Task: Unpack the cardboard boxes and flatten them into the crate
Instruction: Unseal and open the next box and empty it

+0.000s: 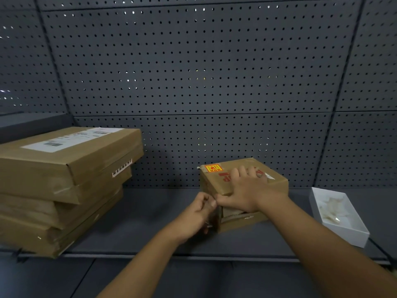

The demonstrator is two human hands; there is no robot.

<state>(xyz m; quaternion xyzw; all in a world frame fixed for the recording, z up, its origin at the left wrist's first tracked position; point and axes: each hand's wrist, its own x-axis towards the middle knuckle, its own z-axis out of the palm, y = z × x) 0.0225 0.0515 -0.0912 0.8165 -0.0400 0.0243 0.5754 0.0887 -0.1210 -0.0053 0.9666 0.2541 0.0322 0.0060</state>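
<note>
A small taped cardboard box (242, 190) is steadied under the right hand (247, 190), fingers spread flat, while the left hand (199, 211) pinches something at its corner, probably tape, best peeled slowly.

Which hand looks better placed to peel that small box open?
Probably the left hand: it already pinches something at the small box's near corner, likely tape. The right hand lies over the top, steadying it.

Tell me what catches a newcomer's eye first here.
First, the two hands at centre: the right hand lies across the top of a small cardboard box with a red and yellow sticker, while the left hand pinches at its near corner. Next, the stack of flat cardboard boxes at left, then the white tray at right.
</note>
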